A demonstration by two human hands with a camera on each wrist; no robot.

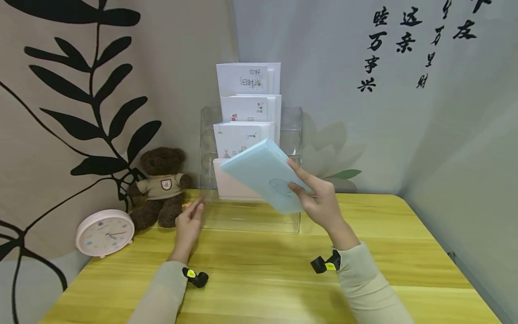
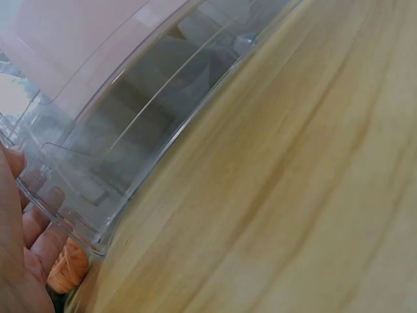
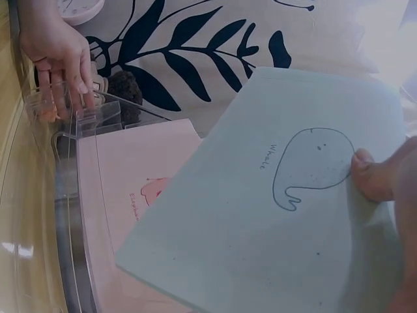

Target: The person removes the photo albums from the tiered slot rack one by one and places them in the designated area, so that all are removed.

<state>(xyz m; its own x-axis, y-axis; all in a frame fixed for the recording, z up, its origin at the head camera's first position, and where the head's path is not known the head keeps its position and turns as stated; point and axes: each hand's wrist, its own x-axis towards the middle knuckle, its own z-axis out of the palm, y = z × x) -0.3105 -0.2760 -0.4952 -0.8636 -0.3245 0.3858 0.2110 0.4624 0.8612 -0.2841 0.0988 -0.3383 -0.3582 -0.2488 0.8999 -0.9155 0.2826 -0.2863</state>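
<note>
My right hand (image 1: 321, 198) grips a pale blue notebook (image 1: 259, 173) by its right side, thumb on the cover. A whale drawing marks that cover in the right wrist view. The notebook is tilted in the air before a clear tiered display rack (image 1: 251, 222). My left hand (image 1: 189, 222) touches the rack's left side near its base, fingers fairly straight. Behind the blue notebook, a pink notebook (image 3: 124, 189) with an elephant drawing stands in the rack, partly hidden. White booklets (image 1: 244, 78) stand in the tiers above.
A brown teddy bear (image 1: 162, 184) sits left of the rack, near a pink round clock (image 1: 105, 233). An orange yarn-like ball (image 2: 68, 267) lies beside the rack's left corner. The wooden table (image 1: 259, 279) meets the wall behind the rack.
</note>
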